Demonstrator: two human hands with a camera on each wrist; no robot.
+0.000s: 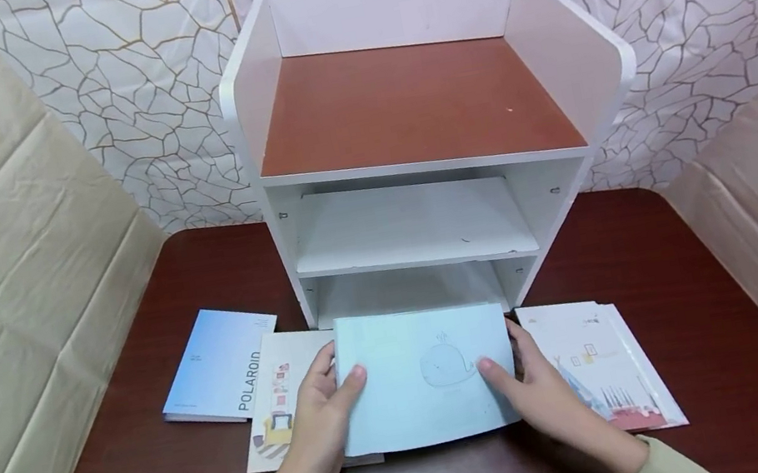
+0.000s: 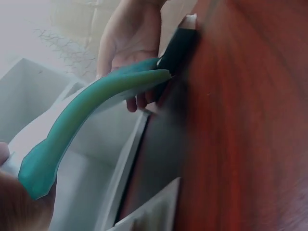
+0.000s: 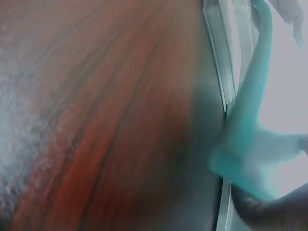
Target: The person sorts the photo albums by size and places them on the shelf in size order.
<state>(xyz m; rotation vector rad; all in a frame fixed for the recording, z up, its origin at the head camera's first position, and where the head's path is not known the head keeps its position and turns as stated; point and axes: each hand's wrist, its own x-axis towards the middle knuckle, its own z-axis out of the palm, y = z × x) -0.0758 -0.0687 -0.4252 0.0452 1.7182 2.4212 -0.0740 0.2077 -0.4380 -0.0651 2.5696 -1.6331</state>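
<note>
Between my two hands is a light blue book (image 1: 405, 384) with a small whale drawn on its cover. My left hand (image 1: 323, 415) grips its left edge, thumb on top and fingers underneath. At the opposite edge my right hand (image 1: 534, 382) holds it the same way, the thumb close to the whale's tail. In the left wrist view the book's teal edge (image 2: 72, 120) bows in a curve above the table. The right wrist view has the teal edge (image 3: 245, 106) blurred, with part of the right hand (image 3: 274, 211) below it.
A white shelf unit (image 1: 421, 261) with a brown top board stands behind the book. On the left lie a blue POLAROID book (image 1: 218, 362) and, partly over it, an illustrated book (image 1: 278, 398). More illustrated books (image 1: 601, 375) lie on the right of the dark red table (image 1: 739, 376).
</note>
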